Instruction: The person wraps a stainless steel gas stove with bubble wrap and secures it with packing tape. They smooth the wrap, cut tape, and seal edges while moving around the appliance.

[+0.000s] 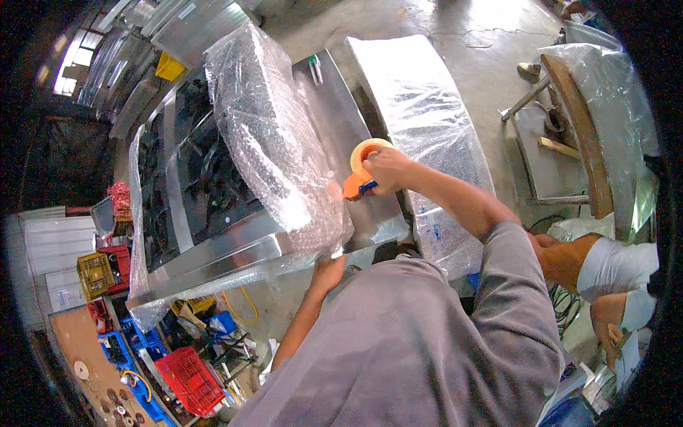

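While your right hand [388,171] clamps the orange tape dispenser [359,178] against the bubble wrap [270,135], your left hand [329,272] pinches the wrap's lower edge. Both sit on the steel stove unit [213,242].

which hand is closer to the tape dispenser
Right. The right hand grips the orange tape dispenser against the bubble wrap. The left hand is lower down, at the near edge of the steel unit, apart from the dispenser.
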Demonstrator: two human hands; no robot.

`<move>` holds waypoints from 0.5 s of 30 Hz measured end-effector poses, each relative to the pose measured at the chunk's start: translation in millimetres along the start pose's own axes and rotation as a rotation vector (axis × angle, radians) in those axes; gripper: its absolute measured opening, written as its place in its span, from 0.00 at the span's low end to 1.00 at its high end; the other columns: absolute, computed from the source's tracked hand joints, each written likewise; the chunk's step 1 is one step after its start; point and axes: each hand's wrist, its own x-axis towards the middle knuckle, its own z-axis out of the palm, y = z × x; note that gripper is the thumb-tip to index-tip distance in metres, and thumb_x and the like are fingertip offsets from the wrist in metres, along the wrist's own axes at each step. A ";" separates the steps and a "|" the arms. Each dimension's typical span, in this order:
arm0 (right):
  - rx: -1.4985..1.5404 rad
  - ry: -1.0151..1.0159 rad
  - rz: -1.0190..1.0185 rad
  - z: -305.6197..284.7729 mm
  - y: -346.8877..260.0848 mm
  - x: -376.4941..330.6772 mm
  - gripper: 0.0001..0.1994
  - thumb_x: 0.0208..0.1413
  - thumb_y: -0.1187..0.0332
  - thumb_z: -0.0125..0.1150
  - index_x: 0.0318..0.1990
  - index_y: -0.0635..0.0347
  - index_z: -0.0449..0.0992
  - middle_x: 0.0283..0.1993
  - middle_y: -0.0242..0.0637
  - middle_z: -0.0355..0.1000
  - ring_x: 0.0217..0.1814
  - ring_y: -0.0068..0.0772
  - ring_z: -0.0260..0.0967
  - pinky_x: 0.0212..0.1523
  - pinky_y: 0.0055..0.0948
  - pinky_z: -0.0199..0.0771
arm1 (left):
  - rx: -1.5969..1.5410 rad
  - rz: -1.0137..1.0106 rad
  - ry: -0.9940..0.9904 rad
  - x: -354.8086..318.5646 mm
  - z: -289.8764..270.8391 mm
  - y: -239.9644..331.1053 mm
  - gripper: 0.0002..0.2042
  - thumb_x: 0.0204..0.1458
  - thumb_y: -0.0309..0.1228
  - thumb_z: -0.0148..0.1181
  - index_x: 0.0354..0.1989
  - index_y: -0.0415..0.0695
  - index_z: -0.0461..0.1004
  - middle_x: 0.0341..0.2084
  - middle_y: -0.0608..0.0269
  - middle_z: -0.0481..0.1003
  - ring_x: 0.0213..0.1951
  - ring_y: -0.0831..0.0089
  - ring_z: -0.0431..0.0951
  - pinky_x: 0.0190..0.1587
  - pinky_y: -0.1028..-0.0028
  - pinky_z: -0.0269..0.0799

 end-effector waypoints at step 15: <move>1.667 0.216 1.093 64.8 -22.0 -79.7 0.24 0.54 0.45 0.64 0.42 0.60 0.81 0.33 0.35 0.78 0.29 0.27 0.75 0.32 0.29 0.76 | -0.696 -0.015 0.432 83.3 49.4 87.8 0.37 0.54 0.36 0.60 0.67 0.26 0.51 0.61 0.38 0.64 0.63 0.54 0.66 0.64 0.64 0.60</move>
